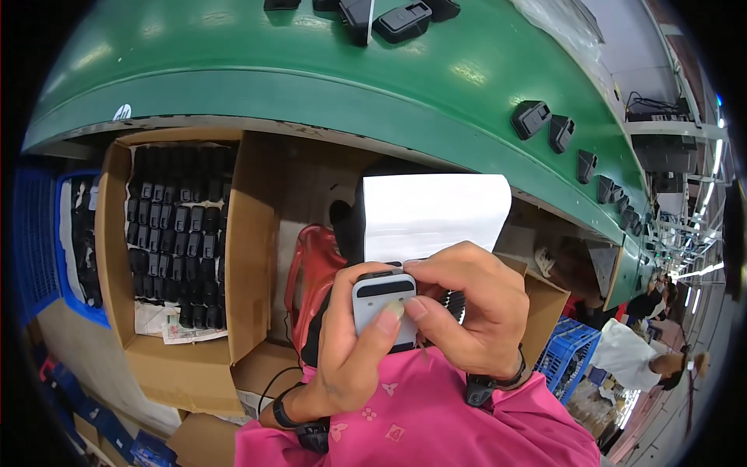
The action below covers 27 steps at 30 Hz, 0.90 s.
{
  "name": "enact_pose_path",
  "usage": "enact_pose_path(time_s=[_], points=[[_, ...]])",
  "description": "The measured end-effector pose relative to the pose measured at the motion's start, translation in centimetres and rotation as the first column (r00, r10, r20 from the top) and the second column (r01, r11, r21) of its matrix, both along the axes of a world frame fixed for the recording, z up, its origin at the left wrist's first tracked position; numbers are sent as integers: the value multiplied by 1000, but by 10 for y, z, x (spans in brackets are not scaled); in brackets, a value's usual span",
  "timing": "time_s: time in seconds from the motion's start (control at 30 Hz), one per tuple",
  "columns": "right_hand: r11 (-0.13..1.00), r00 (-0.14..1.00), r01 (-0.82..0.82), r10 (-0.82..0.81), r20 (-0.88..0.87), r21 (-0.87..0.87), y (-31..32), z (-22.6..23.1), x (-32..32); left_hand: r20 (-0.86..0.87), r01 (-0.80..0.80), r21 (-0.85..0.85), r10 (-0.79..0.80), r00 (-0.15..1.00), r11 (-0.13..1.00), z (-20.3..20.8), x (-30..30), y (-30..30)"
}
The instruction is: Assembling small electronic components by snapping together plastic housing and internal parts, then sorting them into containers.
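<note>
A small rounded plastic case [379, 289], light grey with a black band near its top, rests in my left hand [352, 342]. The fingers of that hand wrap round its left side and back, and the thumb presses flat on its face. My right hand [478, 303] is closed at the case's right edge. Its forefinger lies at the upper right corner, with the thumb against the side just below. Whether a smaller piece sits between those fingertips is hidden. White paper [436, 210] lies just beyond both hands, over something dark.
A green bench [311, 97] with black plastic units [531, 118] crosses ahead. To the left stands an open cardboard box [249, 257] packed with similar units, beside a blue crate [82, 303]. A red bag [311, 261] hangs nearby. Another blue crate [568, 346] and a person [630, 354] are at right.
</note>
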State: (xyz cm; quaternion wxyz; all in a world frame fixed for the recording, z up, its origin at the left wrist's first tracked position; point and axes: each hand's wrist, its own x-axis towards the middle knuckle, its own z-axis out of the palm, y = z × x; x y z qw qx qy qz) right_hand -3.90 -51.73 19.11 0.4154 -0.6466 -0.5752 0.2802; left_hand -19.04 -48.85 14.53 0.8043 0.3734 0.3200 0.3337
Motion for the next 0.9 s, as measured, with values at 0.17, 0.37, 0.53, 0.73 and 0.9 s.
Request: enact_pose_path(time_s=[0.17, 0.37, 0.53, 0.73, 0.9], points=[[998, 998, 39, -42, 56, 46, -1, 2, 2, -44, 21, 101, -16, 999, 995, 2, 4, -1], [993, 964, 113, -105, 246, -22, -5, 1, -5, -367, 98, 631, 184, 912, 770, -10, 13, -3], [984, 978, 165, -155, 142, -61, -13, 0, -5, -429, 191, 810, 338, 838, 554, -16, 20, -8], [981, 979, 185, -179, 96, -58, -16, -3, 2, -417, 204, 830, 334, 845, 519, -17, 22, -4], [968, 947, 163, -208, -247, -191, -17, -10, 11, -416, 192, 779, 263, 870, 597, -15, 23, -6]])
